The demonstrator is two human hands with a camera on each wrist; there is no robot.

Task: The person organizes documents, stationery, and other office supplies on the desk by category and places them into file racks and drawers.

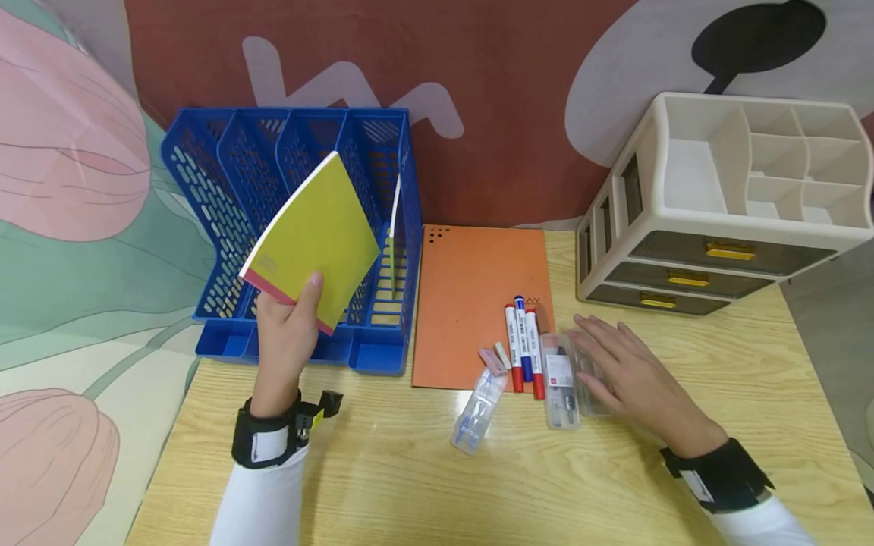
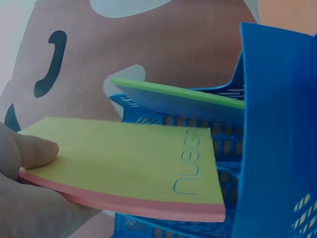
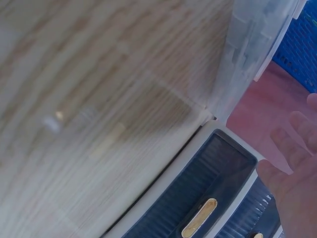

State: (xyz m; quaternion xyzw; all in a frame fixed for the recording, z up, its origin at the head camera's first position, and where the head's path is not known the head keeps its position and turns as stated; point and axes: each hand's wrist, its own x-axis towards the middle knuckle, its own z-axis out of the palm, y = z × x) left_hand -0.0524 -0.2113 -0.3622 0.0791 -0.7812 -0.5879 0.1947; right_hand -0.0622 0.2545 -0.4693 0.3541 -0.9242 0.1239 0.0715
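Note:
My left hand [image 1: 285, 334] grips a yellow notebook [image 1: 321, 235] by its red spine edge, thumb on top of the cover. The notebook is tilted above the blue file rack [image 1: 378, 356], overlapping its compartments in the head view. In the left wrist view the notebook's cover [image 2: 124, 153] faces up, beside the blue rack wall [image 2: 272, 124]. A thin green-edged booklet [image 2: 173, 93] stands inside the rack. My right hand [image 1: 638, 379] has its fingers extended, palm down, over a clear plastic case [image 1: 592, 402] that it partly hides.
An orange folder [image 1: 478, 296] lies beside the rack. Red and blue markers [image 1: 524, 341], a clear pencil case [image 1: 561, 387], erasers [image 1: 493, 359] and a clear packet [image 1: 479, 413] lie on or by it. A white drawer organizer [image 1: 734, 205] stands at the back right.

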